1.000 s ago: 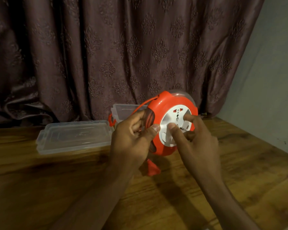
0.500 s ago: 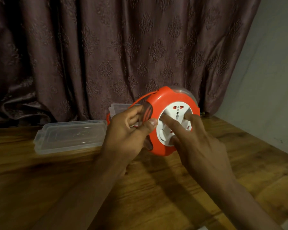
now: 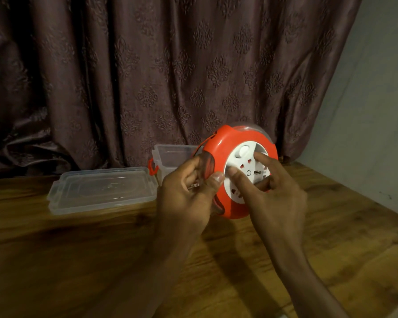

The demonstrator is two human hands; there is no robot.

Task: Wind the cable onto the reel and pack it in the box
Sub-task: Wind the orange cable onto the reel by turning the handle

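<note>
A round red cable reel [image 3: 218, 145] with a white socket face [image 3: 244, 157] is held upright above the wooden table [image 3: 78, 260]. My left hand [image 3: 189, 193] grips its left rim, thumb on the front edge. My right hand [image 3: 274, 193] presses fingers onto the white centre disc. A thin red cable [image 3: 206, 140] runs along the reel's upper left edge; how much is wound I cannot tell. Behind the reel stands the clear plastic box [image 3: 170, 154] with a red clip; its right part is hidden by the reel.
The box's clear lid [image 3: 101, 189] lies flat on the table left of my hands. A dark patterned curtain [image 3: 147, 76] hangs behind the table. A pale wall [image 3: 365, 111] borders the table's right side.
The white disc has turned under my right fingers, its sockets now in other positions. The red plug seen hanging below the reel a second ago is out of sight.
</note>
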